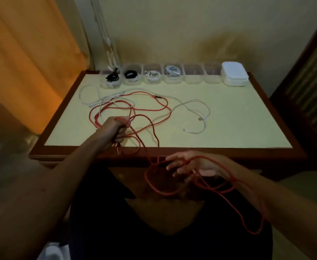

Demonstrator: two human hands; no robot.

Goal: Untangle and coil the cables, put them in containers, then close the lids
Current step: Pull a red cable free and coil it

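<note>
left hand (120, 130) is gripping a bunch of red cable (150, 126) in a closed fist over the near part of the table, while the right hand (193, 166), held below the table's front edge with fingers loosely spread, is carrying more loops of the same red cable draped over its fingers and wrist, the slack hanging down past the forearm toward the lap.

a wooden-framed table (229, 128) with a pale top is filling most of the scene, standing against a cream wall, with an orange curtain (26, 59) hanging at the left.

red cable is sprawling in loose tangled loops across the left and middle of the tabletop, crossing a white cable (191, 102) that is trailing from the far left to the right of centre, its plug ends lying near the middle right.

six clear containers (161, 74) are standing in a row, lids off, along the back edge: the first two from the left are holding black coiled cables, the next two pale coiled cables, and what the last two hold cannot be told.

a stack of white lids (234, 74) is sitting just beside the row at its right end.
</note>
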